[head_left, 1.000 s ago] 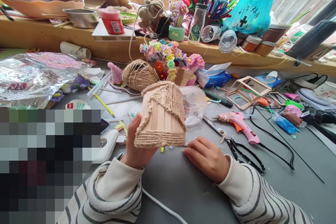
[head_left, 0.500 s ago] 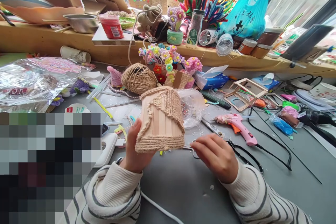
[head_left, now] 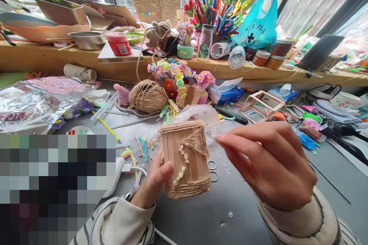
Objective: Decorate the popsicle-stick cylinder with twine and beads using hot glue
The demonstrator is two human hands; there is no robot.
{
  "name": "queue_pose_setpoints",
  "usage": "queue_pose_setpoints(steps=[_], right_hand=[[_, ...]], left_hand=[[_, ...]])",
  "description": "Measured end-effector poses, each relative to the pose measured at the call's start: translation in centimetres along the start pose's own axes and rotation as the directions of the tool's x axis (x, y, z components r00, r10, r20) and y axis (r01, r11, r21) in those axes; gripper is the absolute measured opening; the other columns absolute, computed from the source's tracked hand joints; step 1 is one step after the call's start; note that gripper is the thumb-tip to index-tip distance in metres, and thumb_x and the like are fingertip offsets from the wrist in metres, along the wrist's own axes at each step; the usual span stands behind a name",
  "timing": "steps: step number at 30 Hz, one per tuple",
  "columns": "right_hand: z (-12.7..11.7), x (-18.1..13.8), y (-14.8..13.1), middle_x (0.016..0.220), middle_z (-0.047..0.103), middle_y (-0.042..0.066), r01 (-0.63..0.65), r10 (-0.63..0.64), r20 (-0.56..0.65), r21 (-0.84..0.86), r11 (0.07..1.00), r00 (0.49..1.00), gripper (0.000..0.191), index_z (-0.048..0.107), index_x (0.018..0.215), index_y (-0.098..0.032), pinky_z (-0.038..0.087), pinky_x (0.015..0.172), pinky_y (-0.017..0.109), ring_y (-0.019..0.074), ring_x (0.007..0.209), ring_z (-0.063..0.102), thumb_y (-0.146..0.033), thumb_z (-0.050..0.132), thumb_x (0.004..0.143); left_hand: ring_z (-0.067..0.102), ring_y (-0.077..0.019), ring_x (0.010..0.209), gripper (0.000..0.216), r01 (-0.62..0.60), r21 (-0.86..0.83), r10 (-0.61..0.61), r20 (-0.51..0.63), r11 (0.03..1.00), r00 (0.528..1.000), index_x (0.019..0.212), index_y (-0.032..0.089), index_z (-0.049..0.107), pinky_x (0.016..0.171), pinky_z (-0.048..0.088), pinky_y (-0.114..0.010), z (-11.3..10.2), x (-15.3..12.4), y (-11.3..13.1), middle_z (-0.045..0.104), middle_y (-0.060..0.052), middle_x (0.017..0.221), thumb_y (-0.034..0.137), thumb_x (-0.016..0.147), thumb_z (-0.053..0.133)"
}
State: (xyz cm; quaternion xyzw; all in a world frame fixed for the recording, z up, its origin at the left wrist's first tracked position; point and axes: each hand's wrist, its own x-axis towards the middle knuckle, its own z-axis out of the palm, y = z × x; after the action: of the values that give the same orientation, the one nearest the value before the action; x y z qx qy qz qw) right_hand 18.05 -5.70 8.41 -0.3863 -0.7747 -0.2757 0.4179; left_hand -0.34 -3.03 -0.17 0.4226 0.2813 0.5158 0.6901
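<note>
My left hand [head_left: 155,183] is closed around the left side of a craft-stick pot [head_left: 171,149], its thumb on the front. Twine wraps the pot's top and bottom edges; a pointed patch of twine covers its upper right. A lumpy pale line runs down from that patch. Off to the pot's right, apart from it, my right hand [head_left: 270,164] is raised with thumb and fingertips pinched together; whatever is between them is too small to make out. Scissors handles [head_left: 213,176] show beside the pot, and a crumpled clear plastic bag [head_left: 205,115] lies behind it.
A ball of twine [head_left: 148,95] and crochet flowers [head_left: 169,69] sit behind the pot. Farther right are a wooden frame [head_left: 263,106] and a blue tissue pack [head_left: 227,92]. Jars, a turquoise bag [head_left: 258,23] and pipe cleaners [head_left: 211,13] crowd the ledge. A white cable [head_left: 165,236] crosses the front.
The pot has moved lower and slightly right, turning so the pale line faces me. My right hand has risen and come closer to the camera, now covering the pink glue gun.
</note>
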Motion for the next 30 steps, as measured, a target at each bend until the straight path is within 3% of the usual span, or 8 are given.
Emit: queue_pose_setpoints(steps=[4, 11, 17, 23, 30], right_hand=[[1.0, -0.1, -0.5, 0.080, 0.068, 0.004, 0.008, -0.009, 0.009, 0.076, 0.997, 1.000, 0.016, 0.067, 0.085, -0.011, 0.048, 0.066, 0.030, 0.0145, 0.074, 0.055, -0.003, 0.066, 0.070], [1.2, -0.2, -0.6, 0.080, 0.068, 0.004, 0.042, -0.044, 0.036, 0.045, 0.998, 0.998, 0.014, 0.067, 0.086, -0.013, 0.049, 0.069, 0.030, 0.0143, 0.075, 0.055, -0.006, 0.062, 0.075], [1.4, -0.5, -0.4, 0.081, 0.067, 0.003, 0.069, -0.069, -0.019, 0.021, 0.997, 0.997, 0.013, 0.067, 0.086, -0.015, 0.049, 0.068, 0.029, 0.0136, 0.074, 0.055, -0.009, 0.059, 0.078], [0.9, -0.2, -0.4, 0.081, 0.068, 0.003, 0.030, -0.030, 0.060, 0.008, 1.000, 0.998, 0.014, 0.066, 0.088, -0.017, 0.050, 0.069, 0.029, 0.0133, 0.076, 0.056, -0.011, 0.062, 0.077], [1.1, 0.0, -0.6, 0.078, 0.069, 0.003, 0.012, -0.015, 0.049, 0.053, 0.998, 0.999, 0.013, 0.066, 0.086, -0.015, 0.049, 0.066, 0.028, 0.0129, 0.072, 0.057, -0.016, 0.068, 0.073]], left_hand=[[0.053, -0.0347, 0.114, 0.076, 0.006, -0.013, -0.005, 0.055, 1.000, 0.998, 0.131, 0.026, 0.045, 0.095, 0.044, -0.046, 0.3, -0.1, 0.2, 0.060, -0.009, 0.123, 0.053, 0.064, 0.067], [0.052, -0.0344, 0.117, 0.077, 0.037, -0.022, -0.035, 0.091, 0.999, 0.995, 0.133, 0.023, 0.043, 0.098, 0.041, -0.045, 0.4, -0.3, 0.1, 0.060, -0.010, 0.124, 0.053, 0.065, 0.066], [0.052, -0.0344, 0.116, 0.081, 0.071, -0.052, -0.068, 0.065, 0.996, 0.996, 0.134, 0.024, 0.041, 0.096, 0.042, -0.044, 0.5, -0.4, 0.1, 0.059, -0.009, 0.125, 0.053, 0.063, 0.068], [0.052, -0.0354, 0.115, 0.076, 0.058, -0.045, -0.055, 0.062, 0.997, 0.997, 0.129, 0.024, 0.048, 0.094, 0.044, -0.044, 0.3, -0.3, 0.1, 0.061, -0.010, 0.122, 0.052, 0.062, 0.069], [0.053, -0.0352, 0.114, 0.074, 0.024, -0.008, -0.023, 0.047, 1.000, 0.999, 0.129, 0.021, 0.049, 0.095, 0.043, -0.045, 0.2, -0.2, 0.0, 0.062, -0.012, 0.119, 0.051, 0.063, 0.067]])
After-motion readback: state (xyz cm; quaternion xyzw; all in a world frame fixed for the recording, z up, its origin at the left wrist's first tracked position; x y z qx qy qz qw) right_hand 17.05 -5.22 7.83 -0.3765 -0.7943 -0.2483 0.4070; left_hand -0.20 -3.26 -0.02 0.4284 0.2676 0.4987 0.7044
